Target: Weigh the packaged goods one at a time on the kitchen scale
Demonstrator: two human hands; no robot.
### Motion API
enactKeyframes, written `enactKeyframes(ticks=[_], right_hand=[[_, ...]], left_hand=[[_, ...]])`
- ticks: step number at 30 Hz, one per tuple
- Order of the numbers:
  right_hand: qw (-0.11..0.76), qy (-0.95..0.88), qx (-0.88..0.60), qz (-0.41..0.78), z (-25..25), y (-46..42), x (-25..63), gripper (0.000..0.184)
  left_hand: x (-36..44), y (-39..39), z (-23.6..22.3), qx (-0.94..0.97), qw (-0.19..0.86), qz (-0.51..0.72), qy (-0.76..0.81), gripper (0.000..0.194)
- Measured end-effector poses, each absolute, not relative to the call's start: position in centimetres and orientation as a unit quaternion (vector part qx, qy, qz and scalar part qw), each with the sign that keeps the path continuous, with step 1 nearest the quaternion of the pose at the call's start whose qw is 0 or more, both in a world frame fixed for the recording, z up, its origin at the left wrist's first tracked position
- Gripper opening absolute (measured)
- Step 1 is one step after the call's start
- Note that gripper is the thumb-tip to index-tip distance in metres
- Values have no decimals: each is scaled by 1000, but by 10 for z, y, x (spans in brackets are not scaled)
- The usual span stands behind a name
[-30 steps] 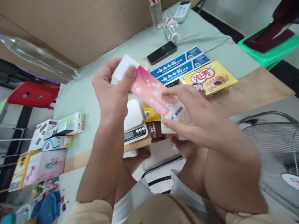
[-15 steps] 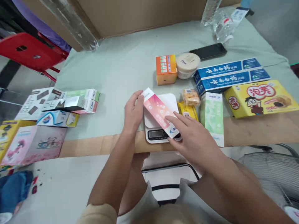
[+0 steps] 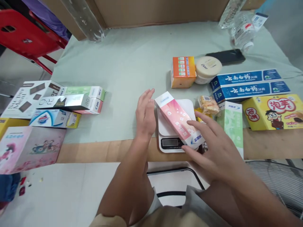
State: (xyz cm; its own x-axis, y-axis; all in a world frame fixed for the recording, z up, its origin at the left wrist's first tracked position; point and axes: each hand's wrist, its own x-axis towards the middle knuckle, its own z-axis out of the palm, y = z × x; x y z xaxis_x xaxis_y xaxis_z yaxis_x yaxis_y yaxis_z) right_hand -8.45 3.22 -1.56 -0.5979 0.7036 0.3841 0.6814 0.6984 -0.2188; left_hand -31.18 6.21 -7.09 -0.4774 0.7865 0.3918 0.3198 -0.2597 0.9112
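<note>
A long pink-and-white carton lies slantwise across the white digital kitchen scale, covering part of its display panel. My left hand is just left of the scale, fingers stretched out and apart from the carton, holding nothing. Over the carton's lower right end, my right hand has its fingers spread, with fingertips at the carton's edges; whether they press on it is hard to tell. A green-and-white carton stands partly behind that hand. A clear-wrapped snack sits right of the scale.
An orange box, a Dove tub, a black phone, two blue toothpaste boxes and a yellow puff box lie at the right. At the left, several cartons are grouped. Plastic bottles stay at the back right.
The pink carton, earlier held up in both hands, has come down onto the scale. My left hand has let go and opened beside it. The view has shifted.
</note>
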Motion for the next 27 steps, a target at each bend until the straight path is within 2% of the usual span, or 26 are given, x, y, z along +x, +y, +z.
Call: enactKeyframes(ticks=[5, 10, 14, 17, 21, 27], right_hand=[[167, -898, -405, 23, -19, 30, -96, 37], [163, -894, -416, 34, -17, 38, -107, 34], [184, -918, -348, 43, 6, 58, -135, 33], [223, -933, -282, 25, 26, 81, -187, 35], [229, -954, -185, 62, 33, 117, -289, 41], [150, -973, -157, 79, 13, 152, -419, 48]], left_hand=[[-326, 57, -63, 443, 195, 655, 580, 54], [-355, 38, -60, 375, 179, 707, 572, 49], [-386, 20, -58, 256, 59, 775, 575, 36], [-411, 7, -57, 164, -9, 812, 560, 31], [-432, -7, -58, 55, 47, 834, 547, 44], [-439, -18, -64, 11, 166, 825, 540, 60]])
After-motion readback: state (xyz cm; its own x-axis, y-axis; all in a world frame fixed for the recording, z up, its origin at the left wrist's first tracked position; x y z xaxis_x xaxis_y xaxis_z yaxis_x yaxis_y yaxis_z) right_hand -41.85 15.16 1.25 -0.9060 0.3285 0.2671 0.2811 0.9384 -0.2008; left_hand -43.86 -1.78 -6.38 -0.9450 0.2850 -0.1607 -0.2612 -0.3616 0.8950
